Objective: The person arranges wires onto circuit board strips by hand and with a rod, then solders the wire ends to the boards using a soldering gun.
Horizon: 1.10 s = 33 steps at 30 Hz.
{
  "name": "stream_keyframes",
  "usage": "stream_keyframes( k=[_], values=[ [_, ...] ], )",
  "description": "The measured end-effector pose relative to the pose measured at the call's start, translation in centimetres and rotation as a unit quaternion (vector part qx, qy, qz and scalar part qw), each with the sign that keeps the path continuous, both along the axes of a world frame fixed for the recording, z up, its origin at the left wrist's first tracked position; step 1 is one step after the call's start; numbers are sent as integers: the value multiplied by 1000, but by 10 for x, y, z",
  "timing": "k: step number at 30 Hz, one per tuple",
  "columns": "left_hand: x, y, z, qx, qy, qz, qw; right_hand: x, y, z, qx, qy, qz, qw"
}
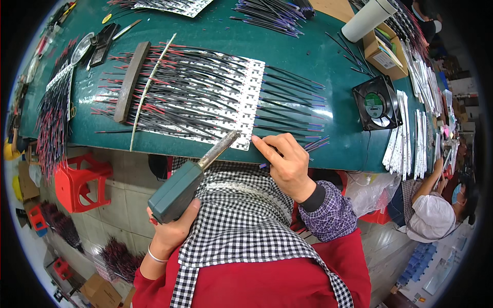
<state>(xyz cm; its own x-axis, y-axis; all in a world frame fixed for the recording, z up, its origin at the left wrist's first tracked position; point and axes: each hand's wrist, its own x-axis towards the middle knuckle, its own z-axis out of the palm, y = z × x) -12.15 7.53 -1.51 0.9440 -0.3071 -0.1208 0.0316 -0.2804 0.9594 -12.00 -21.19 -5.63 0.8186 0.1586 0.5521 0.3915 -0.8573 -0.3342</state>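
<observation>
My left hand (174,226) is wrapped round the handle of a green soldering gun (177,192). Its metal tip rests at or just above the near right corner of a white circuit-board panel (250,97); contact is hard to tell. Rows of black wires (195,77) with red ends lie across the panel, and black wires with purple ends (290,100) stick out from its right edge. Beside the tip, my right hand (287,161) lays its index finger at the panel's edge. Its other fingers are curled, with purple-ended wires (316,145) showing past them; the grip itself is partly hidden.
A dark bar (132,82) and a thin pale rod (151,92) lie across the wires. To the right stand a small black fan (376,104), a cardboard box (385,54) and a white cylinder (368,20). Red stools (79,182) are below the green table (205,31). Another person (434,213) works at right.
</observation>
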Motion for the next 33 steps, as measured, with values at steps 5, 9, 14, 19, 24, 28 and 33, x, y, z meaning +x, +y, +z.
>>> stream_keyframes(
  k=[5, 9, 14, 19, 24, 28, 33],
  values=[
    [2, -5, -6, 37, -101, 0, 994, -2, -3, -3, 2, -24, 9, 1000],
    [5, -4, -9, 61, -151, -43, 986, -2, 1, 1, 2, -14, 15, 1000],
    [5, -10, -4, 3, -83, -22, 996, -4, 1, 2, -11, -9, 12, 1000],
    [7, -11, 0, 11, -79, -49, 996, -5, 1, 2, -20, -5, 12, 1000],
    [9, -8, 1, 65, -129, -93, 985, -4, 2, 2, -31, -11, 11, 999],
    [12, -16, 5, 81, -178, -99, 976, -4, 3, 2, -38, -10, 9, 999],
    [9, -8, 4, 84, -153, -103, 979, -5, 3, 3, -42, -8, 8, 999]
  ],
)
